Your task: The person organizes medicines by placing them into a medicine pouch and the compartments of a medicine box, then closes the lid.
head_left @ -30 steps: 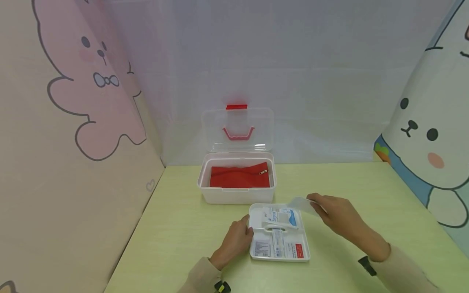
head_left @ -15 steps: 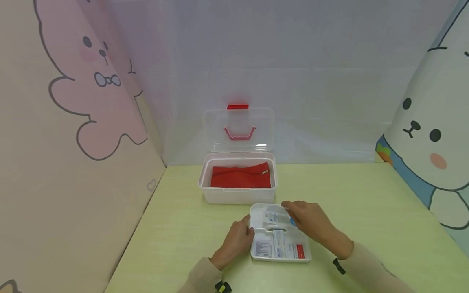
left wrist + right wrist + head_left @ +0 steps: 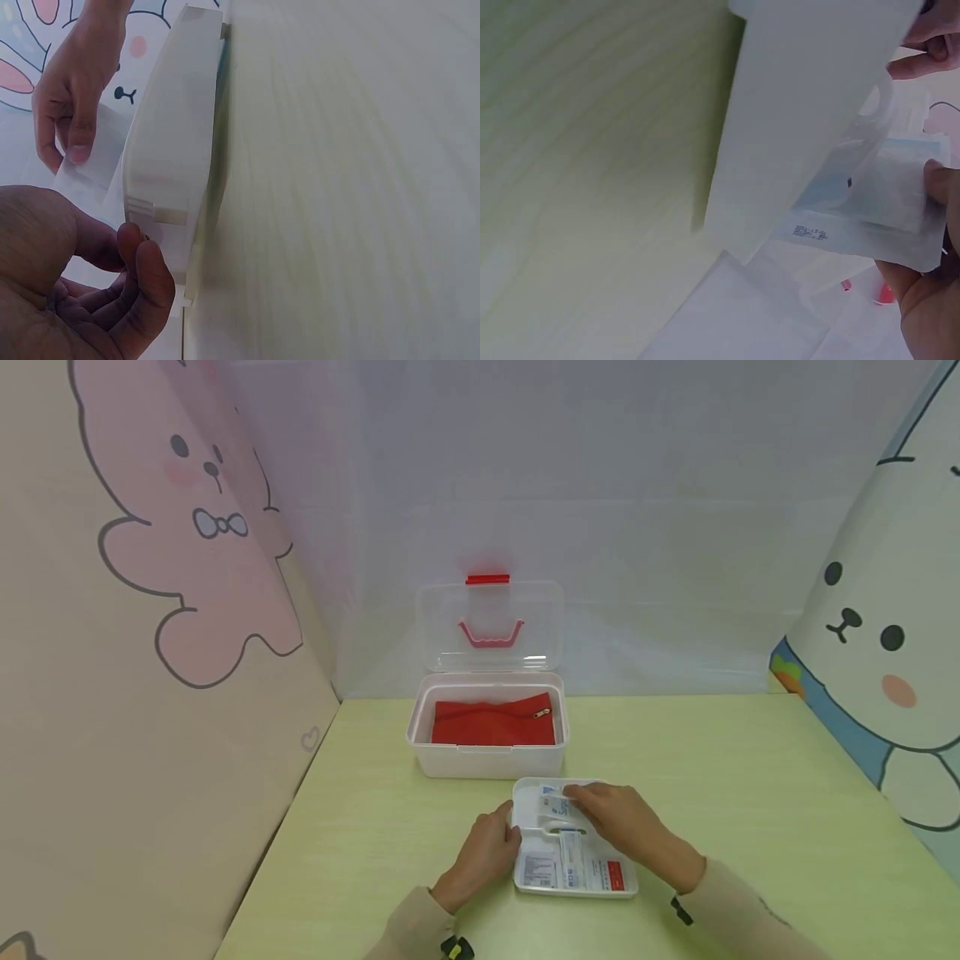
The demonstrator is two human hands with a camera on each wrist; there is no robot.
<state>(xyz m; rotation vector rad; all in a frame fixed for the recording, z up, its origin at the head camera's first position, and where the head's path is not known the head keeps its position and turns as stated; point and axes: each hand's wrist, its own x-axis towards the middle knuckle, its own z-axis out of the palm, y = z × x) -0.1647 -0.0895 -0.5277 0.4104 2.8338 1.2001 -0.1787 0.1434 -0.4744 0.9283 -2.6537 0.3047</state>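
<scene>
A shallow white plastic tray [image 3: 531, 850] with compartments lies on the table; its side wall [image 3: 176, 112] faces the left wrist camera. My left hand [image 3: 483, 856] grips its left edge, thumb and fingers at the rim. Over the upper compartment, my right hand [image 3: 633, 827] pinches a flat, clear-and-white sealed packet [image 3: 889, 195], thumb on top. The right hand covers much of that compartment in the head view. A packet printed "Surgical" [image 3: 553, 807] shows beside its fingertips. Printed white packets [image 3: 540, 870], one with a red block [image 3: 616, 875], fill the lower compartment.
Behind the tray stands a white box [image 3: 487, 762] with its clear lid [image 3: 487, 610] raised, showing a red handle and latch. A red zippered pouch [image 3: 491, 722] lies inside. The pale yellow-green table [image 3: 360, 827] meets a white curtain at the back and cartoon-printed cloths at both sides.
My right hand has brought the packet leftward and down from beside the tray to its upper compartment. The left hand has stayed at the tray's edge.
</scene>
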